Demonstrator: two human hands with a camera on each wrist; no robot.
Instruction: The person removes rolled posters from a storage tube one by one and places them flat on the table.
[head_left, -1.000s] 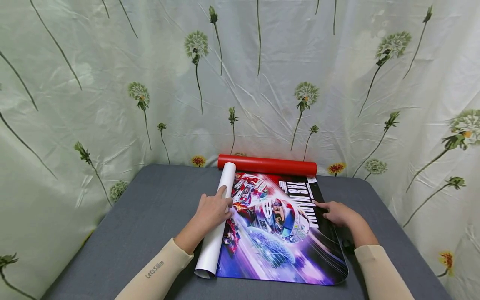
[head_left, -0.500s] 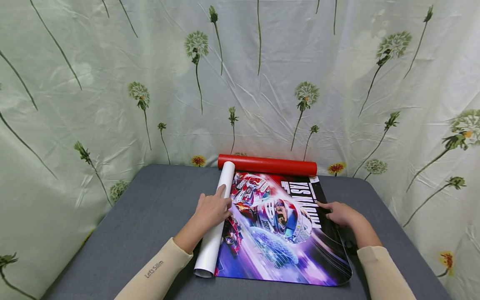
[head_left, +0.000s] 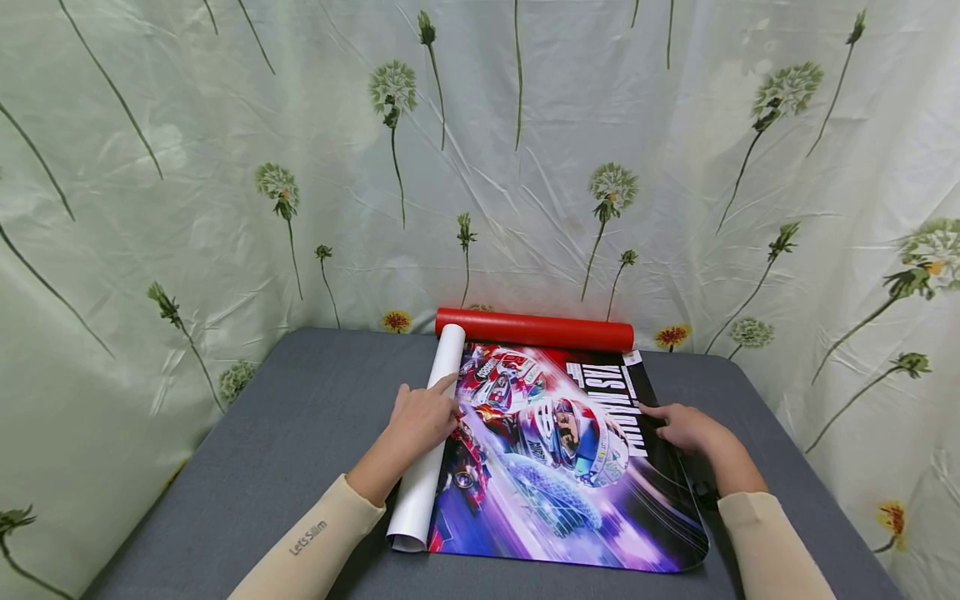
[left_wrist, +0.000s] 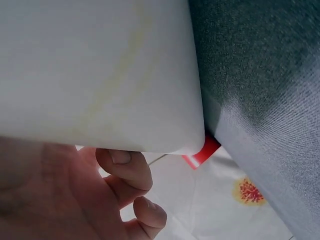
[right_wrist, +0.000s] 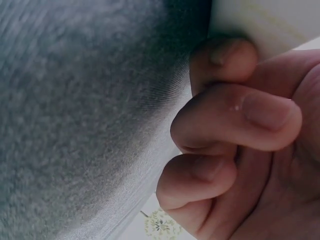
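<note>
A partly rolled poster [head_left: 517, 467] lies on the table, printed with a racing helmet, cars and white lettering. Its left part is a white roll [head_left: 427, 487]. My left hand [head_left: 422, 417] holds this roll near the middle, index finger across the top. In the left wrist view, curled fingers [left_wrist: 131, 167] lie against the white paper. My right hand [head_left: 686, 427] grips the poster's right edge, thumb on the print. Seen from the right wrist, its fingers [right_wrist: 235, 115] curl inward beside the paper's white back; the thumb is hidden there.
A red tube [head_left: 536, 330] lies across the table's back, just beyond the poster. The grey tabletop [head_left: 300, 417] extends on both sides. Behind it hangs a pale curtain [head_left: 525, 167] with dandelion prints. A small dark object [head_left: 703, 493] sits beside the right wrist.
The white roll has shifted slightly left, and the printed part has widened. My right hand has moved slightly right with the poster's edge. The red tube has stayed in place.
</note>
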